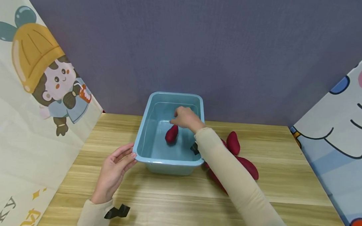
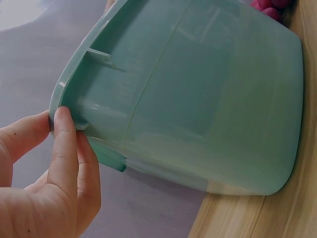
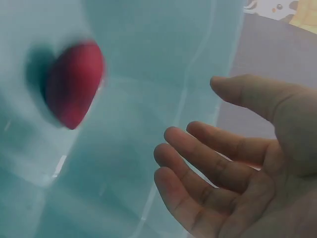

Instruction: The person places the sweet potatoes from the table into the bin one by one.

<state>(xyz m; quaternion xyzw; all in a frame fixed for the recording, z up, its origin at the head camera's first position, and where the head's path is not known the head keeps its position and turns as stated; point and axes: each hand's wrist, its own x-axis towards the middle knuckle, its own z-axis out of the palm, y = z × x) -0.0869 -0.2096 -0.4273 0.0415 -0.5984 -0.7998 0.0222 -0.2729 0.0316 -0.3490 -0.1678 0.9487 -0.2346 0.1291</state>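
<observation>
My left hand [image 1: 114, 170] pinches the near left corner of a blue-green plastic basin [image 1: 170, 161], thumb on one side of the rim and fingers under it in the left wrist view. Inside, a dark red sweet potato [image 1: 171, 134] lies on the basin floor. My right hand [image 1: 186, 118] is over the basin, just beyond the sweet potato and apart from it. In the right wrist view its fingers [image 3: 215, 161] are spread and loosely bent, holding nothing, with the sweet potato [image 3: 75, 85] off to the side.
Several more dark red sweet potatoes [image 1: 233, 143] lie on the wooden table [image 1: 166, 199] right of the basin, partly hidden under my right sleeve [image 1: 235, 181]. A grey-blue wall [image 1: 183, 43] stands behind. Printed cloth panels [image 1: 16, 120] flank both sides.
</observation>
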